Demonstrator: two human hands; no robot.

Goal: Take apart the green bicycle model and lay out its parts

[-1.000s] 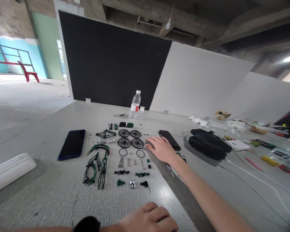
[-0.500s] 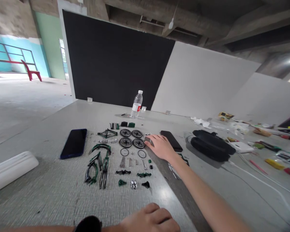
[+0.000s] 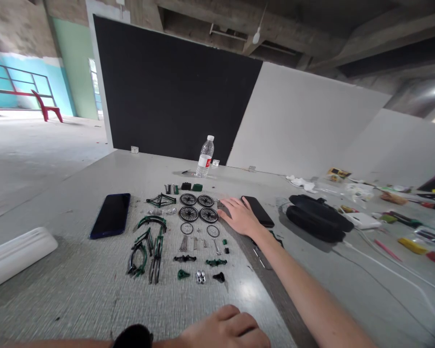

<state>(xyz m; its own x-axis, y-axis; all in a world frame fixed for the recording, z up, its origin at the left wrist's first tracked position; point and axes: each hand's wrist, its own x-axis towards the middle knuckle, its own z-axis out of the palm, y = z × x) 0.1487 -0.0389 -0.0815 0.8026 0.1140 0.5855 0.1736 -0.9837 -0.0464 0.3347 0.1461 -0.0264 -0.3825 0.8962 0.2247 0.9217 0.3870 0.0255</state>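
My right hand (image 3: pixel 239 216) reaches across the table, palm down with its fingers spread, just right of four small black spoked model wheels (image 3: pixel 189 213). Its outermost finger lies by a dark flat case (image 3: pixel 259 211), and no object shows in it. My left hand (image 3: pixel 226 329) rests at the near edge with fingers curled under and nothing visible in it. Between the hands lie model bicycle parts: green-black frames (image 3: pixel 161 199), forks (image 3: pixel 155 256), curved mudguards (image 3: pixel 151 222), thin rings (image 3: pixel 186 228), handlebar-like pieces (image 3: pixel 216 262), saddles (image 3: pixel 183 274) and silver screws (image 3: pixel 183 243).
A blue-edged phone (image 3: pixel 110 215) and a white long object (image 3: pixel 20 258) lie left. A water bottle (image 3: pixel 205 157) stands at the back before a black panel (image 3: pixel 177 87). A black zip case (image 3: pixel 317 217), cables (image 3: pixel 387 270) and clutter occupy the right.
My right hand has shifted slightly to the right and its outermost finger now stands apart from the others. My left hand and the laid-out parts have not moved.
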